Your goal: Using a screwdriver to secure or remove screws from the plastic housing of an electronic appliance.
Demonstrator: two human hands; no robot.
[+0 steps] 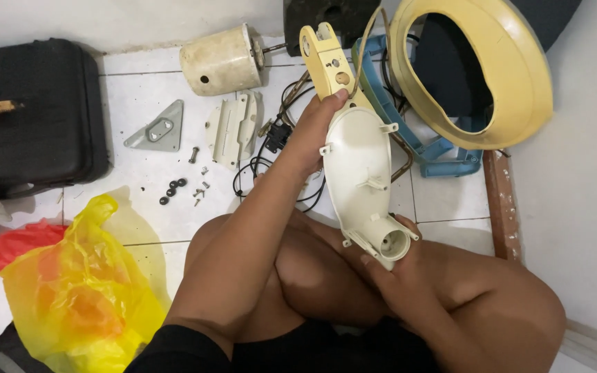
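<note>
Both hands hold a cream plastic housing (359,181) at centre frame, over the knees. Left hand (310,135) grips its upper end, right hand (390,271) clasps the socket end. Tiled floor (139,103) around: motor (221,61) upper centre, grey bracket (158,128), loose screws (188,186), yellow ring (481,69) upper right, yellow bag (81,290) lower left. Black case (32,114) cut off at left.

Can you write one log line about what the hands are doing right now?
left hand: grips cream plastic housing top | right hand: holds its tube end | floor: screws
</note>
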